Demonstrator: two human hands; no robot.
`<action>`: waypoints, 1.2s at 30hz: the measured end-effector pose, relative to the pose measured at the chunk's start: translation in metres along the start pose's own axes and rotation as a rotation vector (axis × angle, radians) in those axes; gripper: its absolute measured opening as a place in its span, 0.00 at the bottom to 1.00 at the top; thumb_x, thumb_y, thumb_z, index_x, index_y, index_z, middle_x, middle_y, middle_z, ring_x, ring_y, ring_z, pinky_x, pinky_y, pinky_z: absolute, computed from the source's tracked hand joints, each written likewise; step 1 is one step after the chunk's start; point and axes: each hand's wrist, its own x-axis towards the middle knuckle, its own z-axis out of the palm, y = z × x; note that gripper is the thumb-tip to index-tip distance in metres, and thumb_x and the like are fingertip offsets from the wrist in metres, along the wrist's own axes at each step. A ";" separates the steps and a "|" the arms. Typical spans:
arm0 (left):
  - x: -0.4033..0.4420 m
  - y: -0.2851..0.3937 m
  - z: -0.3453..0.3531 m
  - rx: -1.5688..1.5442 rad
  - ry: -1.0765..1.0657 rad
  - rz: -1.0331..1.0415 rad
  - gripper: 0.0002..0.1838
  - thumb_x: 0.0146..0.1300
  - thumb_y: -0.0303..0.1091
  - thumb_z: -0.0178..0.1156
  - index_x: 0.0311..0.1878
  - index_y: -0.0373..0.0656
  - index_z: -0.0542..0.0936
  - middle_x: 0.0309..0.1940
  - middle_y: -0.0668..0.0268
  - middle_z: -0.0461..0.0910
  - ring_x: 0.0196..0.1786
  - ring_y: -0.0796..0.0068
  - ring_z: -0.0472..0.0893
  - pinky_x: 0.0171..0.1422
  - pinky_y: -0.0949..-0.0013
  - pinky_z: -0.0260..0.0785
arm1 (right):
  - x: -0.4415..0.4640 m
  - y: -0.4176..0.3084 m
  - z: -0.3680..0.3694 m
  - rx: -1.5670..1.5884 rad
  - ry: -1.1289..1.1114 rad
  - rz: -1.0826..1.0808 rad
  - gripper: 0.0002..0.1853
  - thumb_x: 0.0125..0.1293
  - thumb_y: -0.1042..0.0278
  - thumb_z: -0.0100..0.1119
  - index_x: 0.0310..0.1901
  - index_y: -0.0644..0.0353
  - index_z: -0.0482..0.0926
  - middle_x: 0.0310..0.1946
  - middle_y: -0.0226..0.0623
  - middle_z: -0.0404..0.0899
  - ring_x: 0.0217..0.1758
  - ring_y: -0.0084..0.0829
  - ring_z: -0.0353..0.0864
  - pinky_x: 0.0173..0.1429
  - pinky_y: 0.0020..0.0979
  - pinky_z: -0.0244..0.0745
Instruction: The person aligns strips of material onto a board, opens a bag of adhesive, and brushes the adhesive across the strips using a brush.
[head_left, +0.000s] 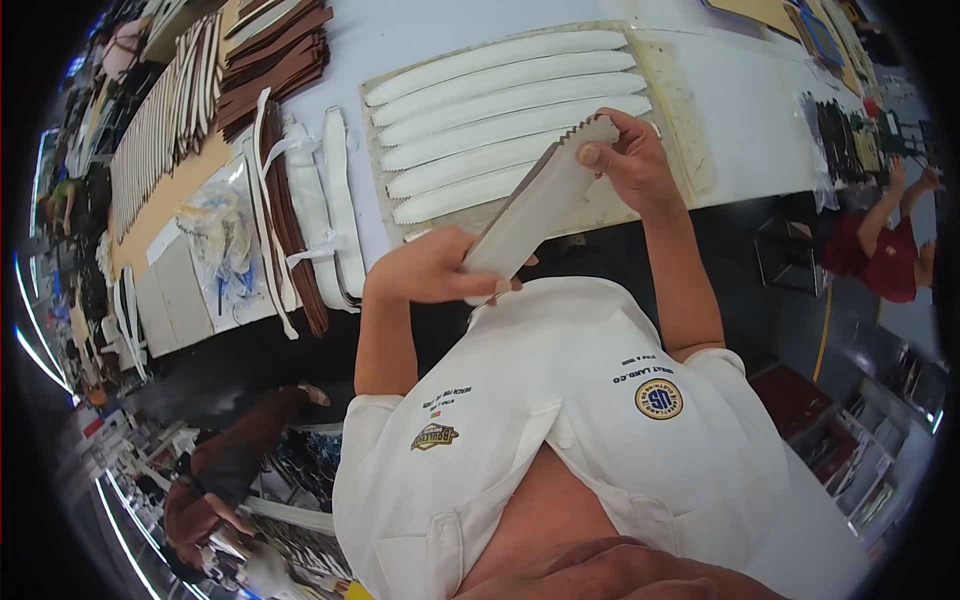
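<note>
**Pale strip (540, 205) held between two hands, above the near side of the board**

At the far left of the desk (745, 110), narrow brown and white strips (155, 150) lie in a long row. Next come a clear plastic bag (220, 225) and a stack of brown strips (270, 75), then banded white strips (312, 200) side by side.

The left hand (425, 265) has its fingers closed on the near end of the pale strip, thumb on top. The strip slants up and rightward, off the desk, with a darker edge along its upper side. Behind it, six white strips (500, 86) lie in neat rows on the board (374, 150) — spread out flat, with small gaps between them. So six are laid out and one is in hand; whether any of them is finished, I cannot tell.

The right hand (640, 165) pinches the strip's jagged far end between thumb and fingers — a narrow grip, over the board's right part.

Farther right, dark strips (845, 135) sit on the desk, and a co-worker in a red shirt (890, 255) is well apart.
</note>
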 end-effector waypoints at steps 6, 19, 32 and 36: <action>-0.030 -0.002 0.092 0.115 0.049 0.196 0.32 0.62 0.47 0.66 0.61 0.32 0.74 0.57 0.54 0.78 0.51 0.61 0.82 0.59 0.64 0.71 | 0.004 0.024 0.031 0.175 -0.359 0.248 0.16 0.58 0.66 0.73 0.44 0.63 0.80 0.35 0.29 0.82 0.37 0.19 0.79 0.45 0.26 0.75; 0.099 -0.066 0.211 -0.967 1.010 0.277 0.21 0.71 0.35 0.55 0.60 0.31 0.69 0.40 0.56 0.81 0.36 0.73 0.83 0.42 0.68 0.80 | -0.029 0.057 0.012 -0.715 -0.592 -0.518 0.14 0.55 0.71 0.71 0.45 0.51 0.87 0.50 0.27 0.81 0.44 0.29 0.77 0.50 0.30 0.75; 0.109 -0.082 0.210 -1.042 1.011 0.251 0.19 0.65 0.30 0.57 0.57 0.33 0.72 0.39 0.60 0.82 0.35 0.74 0.82 0.43 0.69 0.78 | -0.047 0.073 0.006 -0.997 -0.389 -1.113 0.15 0.51 0.73 0.69 0.42 0.45 0.88 0.48 0.23 0.81 0.42 0.28 0.75 0.44 0.26 0.76; 0.107 -0.097 0.219 -0.976 0.909 0.230 0.19 0.59 0.29 0.61 0.54 0.33 0.77 0.44 0.57 0.83 0.40 0.72 0.83 0.49 0.68 0.77 | -0.039 0.080 -0.018 -0.627 -0.253 -0.315 0.06 0.64 0.70 0.65 0.41 0.57 0.86 0.35 0.30 0.84 0.34 0.23 0.79 0.42 0.25 0.76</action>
